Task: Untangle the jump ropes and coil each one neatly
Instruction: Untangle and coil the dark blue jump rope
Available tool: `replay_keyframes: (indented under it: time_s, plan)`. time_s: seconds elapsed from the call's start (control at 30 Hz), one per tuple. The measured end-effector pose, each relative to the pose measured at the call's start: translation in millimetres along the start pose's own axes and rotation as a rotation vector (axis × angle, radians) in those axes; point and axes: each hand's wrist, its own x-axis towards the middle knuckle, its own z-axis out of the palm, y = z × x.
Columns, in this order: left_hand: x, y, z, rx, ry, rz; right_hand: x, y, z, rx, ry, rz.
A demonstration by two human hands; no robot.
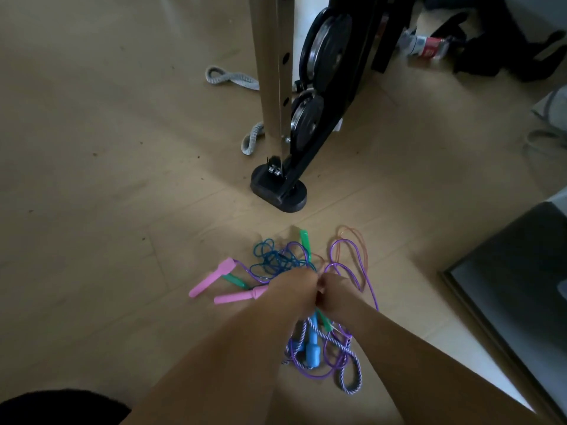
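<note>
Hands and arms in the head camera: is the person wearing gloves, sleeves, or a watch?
No. The left hand and the right hand are both bare, with no gloves, rings or watch showing. Both forearms are bare too, with no sleeves as far up as the picture shows. No markings are visible in the dim light.

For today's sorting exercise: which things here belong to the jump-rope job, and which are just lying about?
Job: purple rope; blue rope; braided rope; pink handles; green handle; blue handle; left hand; right hand.

Lying about: weight plates; rack post; grey strap; black bag.
</note>
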Motion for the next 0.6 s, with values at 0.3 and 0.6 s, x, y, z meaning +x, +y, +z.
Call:
replay_keyframes:
  time_s: [0.3, 0.6]
  plan:
    - [-10.9, -51.6, 44.6, -0.102, -0.134, -0.176, 18.0, 24.4, 38.1, 0.199, 0.063, 0.064]
    - [-17.1, -26.3, 16.6, -0.219, 0.324, -0.020, -9.2, -0.2, -17.4, 0.594, 0.175, 0.001]
